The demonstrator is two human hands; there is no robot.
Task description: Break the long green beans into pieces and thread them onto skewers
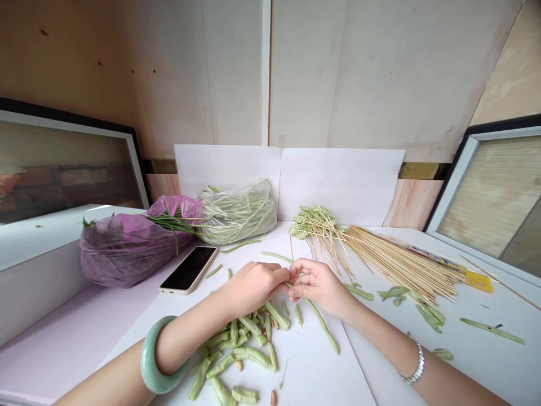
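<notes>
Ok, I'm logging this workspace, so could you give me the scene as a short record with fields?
Left hand: holds a green bean
Right hand: on the same bean
Foreground: scattered bean pieces
Left side: purple bag, phone with dark screen
Back: clear bag of long beans, woven green bundle
Right side: spread of thin sticks
Wrists: green bangle left, silver bracelet right

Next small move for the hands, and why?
Probably snap the bean where the fingers pinch it: left hand and right hand meet there, and short pieces already lie on the near side, suggesting the same treatment.
</notes>
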